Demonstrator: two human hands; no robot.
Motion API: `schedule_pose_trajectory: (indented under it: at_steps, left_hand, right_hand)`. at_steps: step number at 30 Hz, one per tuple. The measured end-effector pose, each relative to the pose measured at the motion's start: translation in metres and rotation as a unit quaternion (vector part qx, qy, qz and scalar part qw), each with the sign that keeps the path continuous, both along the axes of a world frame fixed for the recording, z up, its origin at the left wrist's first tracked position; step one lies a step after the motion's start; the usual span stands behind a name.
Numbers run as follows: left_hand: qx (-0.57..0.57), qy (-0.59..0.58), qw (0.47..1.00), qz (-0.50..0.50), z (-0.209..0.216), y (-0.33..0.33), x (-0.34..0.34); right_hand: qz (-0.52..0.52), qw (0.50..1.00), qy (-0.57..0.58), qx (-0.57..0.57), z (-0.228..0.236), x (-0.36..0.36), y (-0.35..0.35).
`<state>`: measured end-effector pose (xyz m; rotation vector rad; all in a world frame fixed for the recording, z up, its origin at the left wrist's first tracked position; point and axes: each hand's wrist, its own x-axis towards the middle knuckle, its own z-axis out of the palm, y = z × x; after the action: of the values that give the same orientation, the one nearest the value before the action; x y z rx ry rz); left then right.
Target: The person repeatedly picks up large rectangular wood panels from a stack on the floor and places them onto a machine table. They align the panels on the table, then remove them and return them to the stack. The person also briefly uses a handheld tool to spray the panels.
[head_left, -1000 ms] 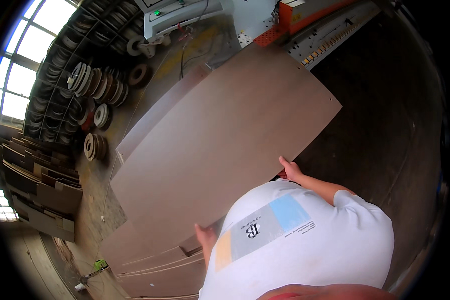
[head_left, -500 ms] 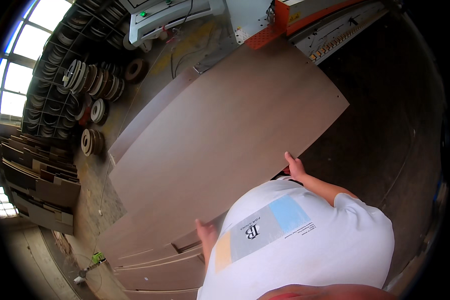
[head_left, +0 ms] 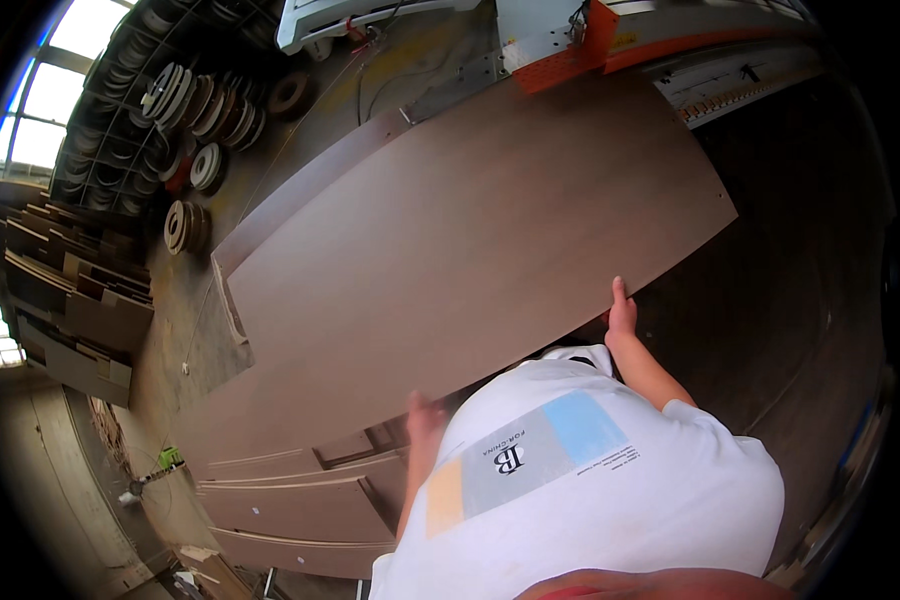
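Observation:
A large flat brown panel (head_left: pixel 450 240) stretches across the middle of the view, with small holes near its right end. My right hand (head_left: pixel 621 312) grips its near edge, thumb on top and fingers hidden underneath. Farther left along that edge, my left hand (head_left: pixel 425 415) is closed on the panel too; it is slightly blurred and its fingers are partly hidden. Left of and below the panel's near edge lies a stack of similar brown boards (head_left: pixel 300 510). Another brown board (head_left: pixel 300 190) shows beyond the panel's far edge.
A machine with an orange guard (head_left: pixel 560 65) stands at the far right, close to the panel's far end. Reels of edge banding (head_left: pixel 205 105) sit on the floor and on a rack at far left. Leaning boards (head_left: pixel 80 290) line the left side.
Both hands and the panel's near edge have shifted away from me and slightly right. More of the stacked boards shows at lower left. The whole view has also turned a little.

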<state>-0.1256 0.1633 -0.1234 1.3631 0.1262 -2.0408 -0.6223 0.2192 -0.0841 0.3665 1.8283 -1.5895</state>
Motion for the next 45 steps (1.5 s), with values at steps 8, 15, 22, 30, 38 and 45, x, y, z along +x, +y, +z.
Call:
schedule_pose_trajectory:
  at_steps: [8,15,22,30,38,45]
  left_hand:
    - [-0.109,-0.267,0.905,-0.313,0.079,0.0,-0.087]
    - [-0.331,-0.266,0.798,-0.429,0.063,0.015,-0.033]
    - [-0.206,-0.479,0.724,-0.45,-0.033,0.033,0.118]
    - [-0.07,-0.426,0.826,-0.361,-0.013,0.084,0.228]
    - [-0.126,-0.389,0.844,-0.347,-0.013,0.077,0.239]
    - [-0.201,-0.391,0.827,-0.35,-0.026,0.053,0.23]
  right_hand:
    - [-0.063,0.998,0.021,-0.023,-0.025,-0.071,0.012]
    - [-0.041,0.997,-0.017,-0.055,0.015,-0.02,-0.01]
    - [0.079,0.995,-0.065,0.018,0.008,0.097,-0.021]
    - [0.2,0.972,-0.11,0.063,0.006,0.216,-0.023]
    - [0.358,0.907,-0.212,0.062,0.008,0.304,-0.022]
    - [0.491,0.84,-0.214,0.085,0.008,0.319,-0.034]
